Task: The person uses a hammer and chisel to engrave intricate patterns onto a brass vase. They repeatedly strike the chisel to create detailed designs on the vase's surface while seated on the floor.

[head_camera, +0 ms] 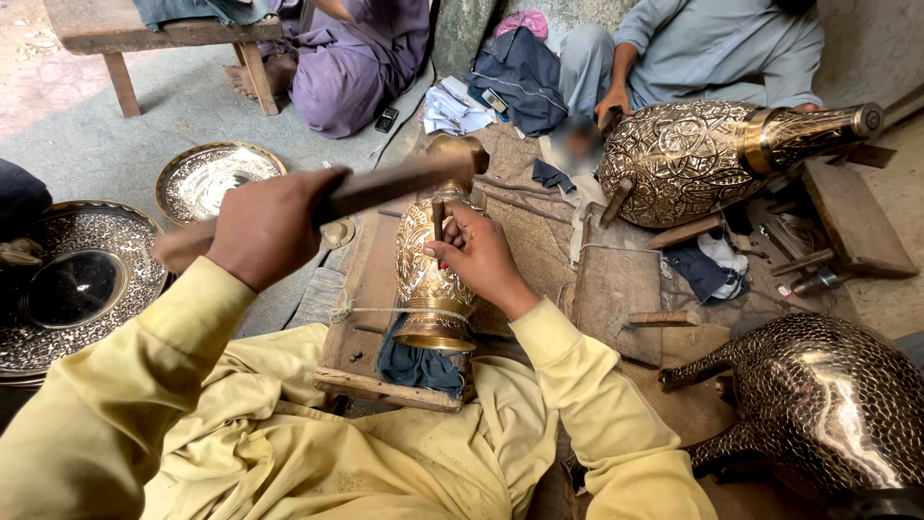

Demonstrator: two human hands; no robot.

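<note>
Yellow sleeves (192, 424) frame both hands. Left hand (265, 231) fisted around wooden mallet (385, 185). Right hand (478, 255) pinches chisel (438, 220) against engraved brass vase (428, 270).

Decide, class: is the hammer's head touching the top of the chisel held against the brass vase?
Apart. The head view shows the hammer raised in the left hand, above the chisel in the right hand.
</note>
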